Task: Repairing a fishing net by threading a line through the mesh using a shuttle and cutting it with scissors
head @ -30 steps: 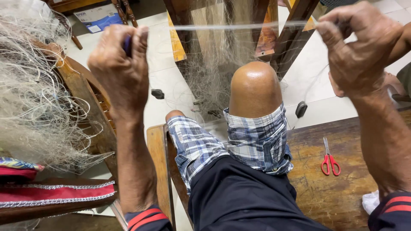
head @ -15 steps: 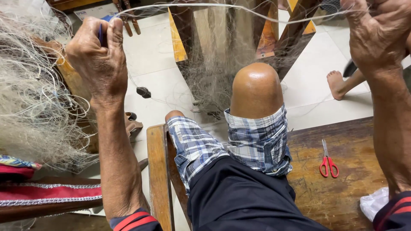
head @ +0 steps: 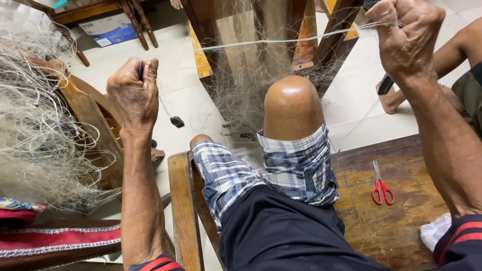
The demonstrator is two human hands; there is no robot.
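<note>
Fishing net (head: 251, 80) hanging beyond the raised knee, one pale heap (head: 35, 130) at left. One taut line (head: 281, 41) running crosswise between both grips: left hand (head: 133, 95) fisted around a blue netting needle (head: 141, 70), right hand (head: 409, 37) pinching the line's other end. One pair of red scissors (head: 381, 183) on the wooden desk (head: 391, 226).

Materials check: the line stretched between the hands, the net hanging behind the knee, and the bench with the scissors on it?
Taut pale line: looks like nylon monofilament, thin, translucent and glossy, though it could be fine cord. Hanging fishing net: the same fine translucent filament, wispy mesh. Brown bench: solid wood, with visible grain, a worn matte finish and scratches. Red-handled scissors: plastic grips, metal blades by their grey sheen.
</note>
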